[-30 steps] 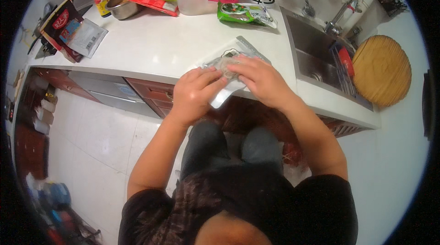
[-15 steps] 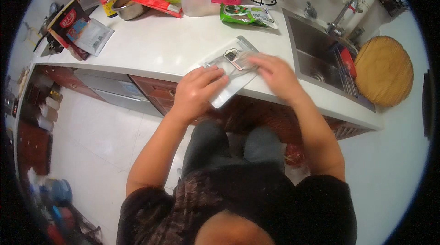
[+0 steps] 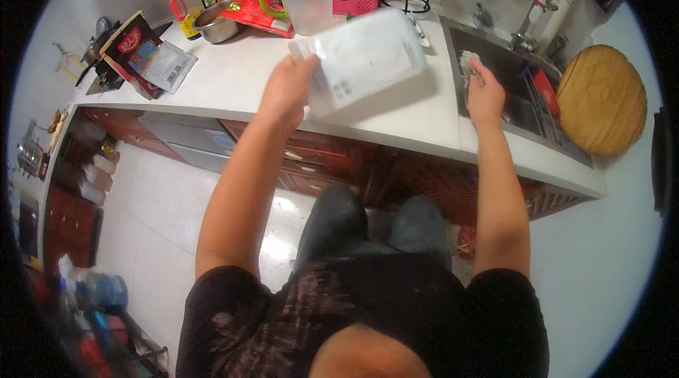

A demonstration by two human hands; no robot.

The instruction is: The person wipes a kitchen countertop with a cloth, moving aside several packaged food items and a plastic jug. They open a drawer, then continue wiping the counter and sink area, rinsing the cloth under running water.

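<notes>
My left hand [image 3: 286,95] grips the left end of a flat white plastic pouch [image 3: 375,56]. Small dark printed marks show near the pouch's lower left corner. It is held tilted above the white counter [image 3: 233,84], and its edges are slightly blurred. Over the left rim of the steel sink [image 3: 509,99], my right hand [image 3: 486,99] pinches a crumpled greyish-white cloth [image 3: 468,65] between thumb and fingers. The pouch covers part of the counter behind it.
A clear measuring jug [image 3: 311,3] with a green handle stands behind the pouch, near a metal bowl [image 3: 216,23] and a red packet [image 3: 258,16]. Dark and silver pouches [image 3: 145,60] stand at left. A round wooden board [image 3: 601,101] leans right of the sink.
My left hand has raised the pouch off the counter, and a plain white face now shows. My right hand has moved right with the cloth, from the pouch to the sink edge.
</notes>
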